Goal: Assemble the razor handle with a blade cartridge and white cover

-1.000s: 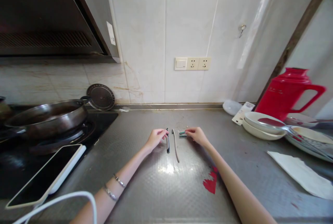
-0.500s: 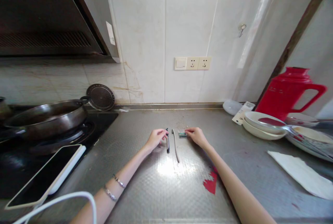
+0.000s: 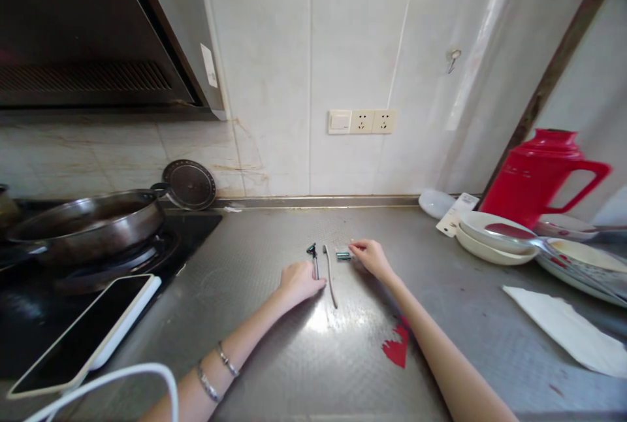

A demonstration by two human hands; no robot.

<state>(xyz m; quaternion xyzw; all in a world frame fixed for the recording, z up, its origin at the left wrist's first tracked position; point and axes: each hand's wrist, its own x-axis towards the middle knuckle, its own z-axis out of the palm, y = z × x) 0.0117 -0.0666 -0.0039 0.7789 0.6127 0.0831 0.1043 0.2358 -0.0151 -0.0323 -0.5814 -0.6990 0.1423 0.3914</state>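
My left hand (image 3: 300, 283) is closed around the handle of a dark razor (image 3: 316, 266), its head pointing away from me on the steel counter. The thumb lies along the near end of the handle. To the right of the razor is a slim pale toothbrush (image 3: 330, 281), lying lengthwise and untouched. A small green, shiny piece (image 3: 343, 256), perhaps batteries, rests farther right. My right hand (image 3: 371, 257) is at its right end with thumb and fingers pinched together; whether they grip anything is hard to see.
A phone (image 3: 85, 330) and white cable (image 3: 161, 370) are at front left, beside a pan (image 3: 93, 213) on the stove. At right stand a red thermos (image 3: 536, 174), stacked bowls (image 3: 494, 252) and a white napkin (image 3: 563, 327). A red scrap (image 3: 396, 345) lies near my right forearm.
My left hand has slid down from the razor's head to its handle, leaving the head uncovered. My right fingers have shifted slightly off the green piece.
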